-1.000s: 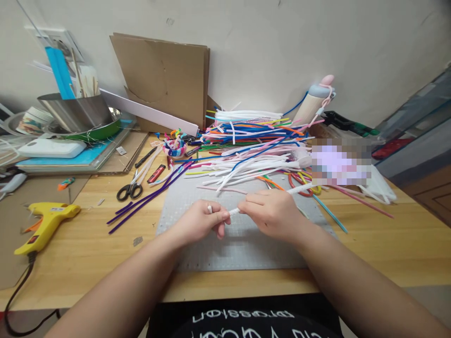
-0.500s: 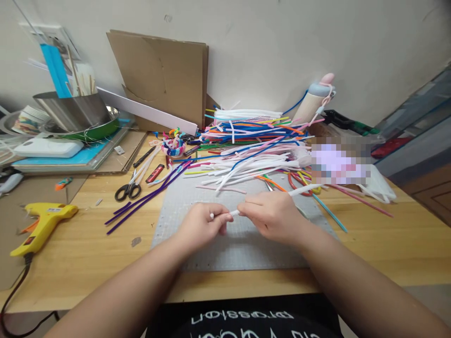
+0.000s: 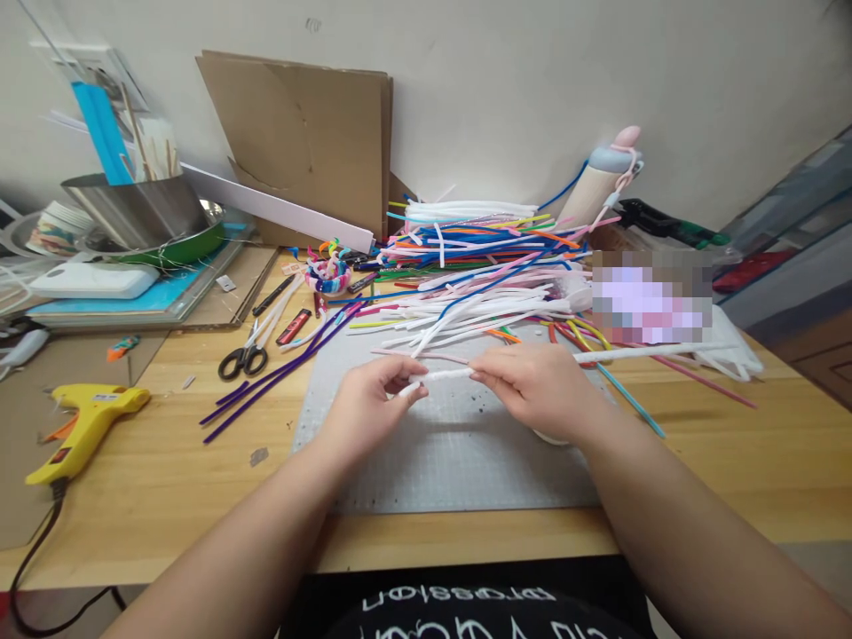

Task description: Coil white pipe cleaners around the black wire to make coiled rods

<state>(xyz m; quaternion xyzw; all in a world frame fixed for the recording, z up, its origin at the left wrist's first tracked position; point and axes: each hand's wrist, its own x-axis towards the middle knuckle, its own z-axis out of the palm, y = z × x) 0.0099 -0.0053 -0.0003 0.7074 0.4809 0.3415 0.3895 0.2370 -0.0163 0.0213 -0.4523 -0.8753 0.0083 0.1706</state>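
Note:
Both my hands hold one white pipe cleaner (image 3: 445,375) just above a grey cutting mat (image 3: 439,453). My left hand (image 3: 369,399) pinches its left end between thumb and fingers. My right hand (image 3: 532,383) grips it further right, and the rest of the stem runs out past that hand toward the right. A big heap of coloured pipe cleaners (image 3: 479,266) lies just beyond my hands at the mat's far edge.
Purple pipe cleaners (image 3: 280,373) and black-handled scissors (image 3: 245,359) lie left of the mat. A yellow glue gun (image 3: 83,422) rests at the left table edge. Cardboard sheets (image 3: 299,142) lean on the wall; a steel pot (image 3: 137,209) and clutter fill the back left.
My hands have moved apart, showing more of the white pipe cleaner between them. Its free end now points straight out to the right instead of curving behind my right hand.

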